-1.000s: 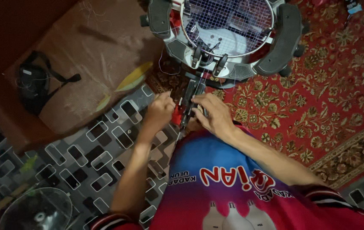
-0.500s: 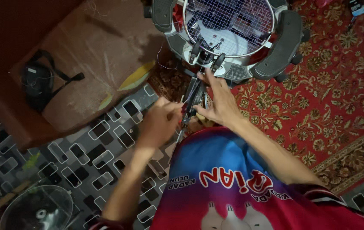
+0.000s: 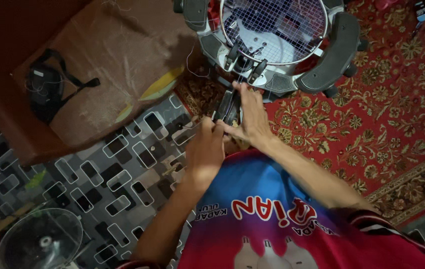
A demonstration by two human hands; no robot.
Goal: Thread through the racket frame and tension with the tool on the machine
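Observation:
A badminton racket is mounted in a grey stringing machine (image 3: pixel 332 55) at the top of the view, its strung head (image 3: pixel 272 30) lying flat in the clamps. The dark racket handle (image 3: pixel 226 105) points down toward me. My left hand (image 3: pixel 205 149) is closed in a pinch at the lower end of the handle. My right hand (image 3: pixel 251 117) lies along the handle's right side, fingers straight and reaching up to the machine's clamp (image 3: pixel 244 67), thumb touching my left fingertips. A thin loose string (image 3: pixel 188 62) curls beside the machine.
A red patterned carpet (image 3: pixel 396 114) lies under the machine. At the left a brown cushion (image 3: pixel 98 65) carries a black strapped pouch (image 3: pixel 45 89). A black-and-grey patterned mat (image 3: pixel 122 169) covers the floor, and a clear round fan guard (image 3: pixel 40 239) sits at the lower left.
My left hand drew back from the handle and has come back to its lower end. My right hand has straightened its fingers up along the handle toward the clamp.

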